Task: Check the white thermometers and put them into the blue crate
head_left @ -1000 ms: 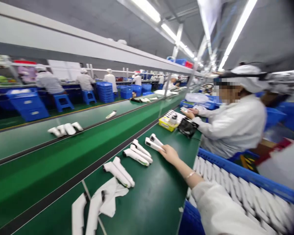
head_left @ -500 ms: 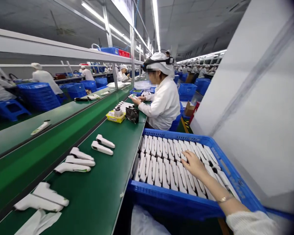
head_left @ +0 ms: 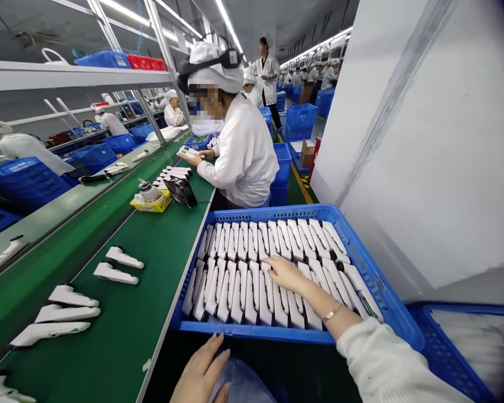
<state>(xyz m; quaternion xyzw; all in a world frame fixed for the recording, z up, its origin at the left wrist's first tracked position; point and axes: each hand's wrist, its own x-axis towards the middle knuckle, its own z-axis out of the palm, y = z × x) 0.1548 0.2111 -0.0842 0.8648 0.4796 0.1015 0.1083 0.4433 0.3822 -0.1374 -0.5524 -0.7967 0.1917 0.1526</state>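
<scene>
A blue crate (head_left: 252,330) at the right edge of the bench holds two packed rows of white handheld devices (head_left: 239,291), shaped like forehead thermometers. Over the middle of these rows lies my right hand (head_left: 286,274), fingers stretched forward and fingertips at the tops of the near row; nothing shows lifted in it. My left hand (head_left: 204,369) has come into view low in front of the crate, above my lap, its fingers apart and holding nothing. Further white devices (head_left: 67,313) lie in small groups on the green bench to the left.
Across the bench (head_left: 121,324) ahead, a co-worker (head_left: 243,151) in white sits holding a device. Near that person are a yellow tray (head_left: 153,202) with a bottle and a small black fan (head_left: 181,192). A white wall (head_left: 424,168) rises on the right, above another blue crate (head_left: 457,347).
My view has turned and shifted, so the crate sits further left. My right hand has moved left across the rows. My left hand has entered at the bottom.
</scene>
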